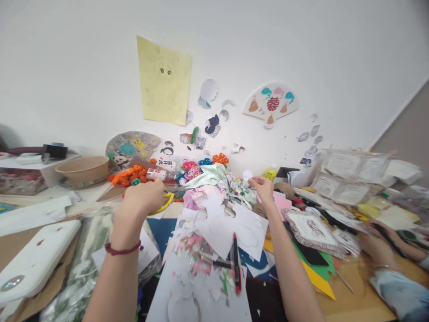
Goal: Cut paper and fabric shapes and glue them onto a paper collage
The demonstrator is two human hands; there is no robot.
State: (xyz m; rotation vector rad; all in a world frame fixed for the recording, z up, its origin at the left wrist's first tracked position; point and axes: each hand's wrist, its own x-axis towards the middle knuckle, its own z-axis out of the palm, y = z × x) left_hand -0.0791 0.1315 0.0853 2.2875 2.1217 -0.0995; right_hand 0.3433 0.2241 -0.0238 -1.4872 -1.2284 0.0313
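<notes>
My left hand is closed around the yellow handles of a pair of scissors, whose blades point right over the table. My right hand is raised at the right of a heap of fabric and paper scraps, its fingers pinched together. A small white paper piece shows at its fingertips. Below and between my hands lie cut white sheets with pencil outlines. A red and black pen rests on them, with coloured paper bits beside it.
A tan bowl and a white case are at the left. Orange flowers and bottles stand near the wall. At the right are a framed picture, a black phone and another person's hands.
</notes>
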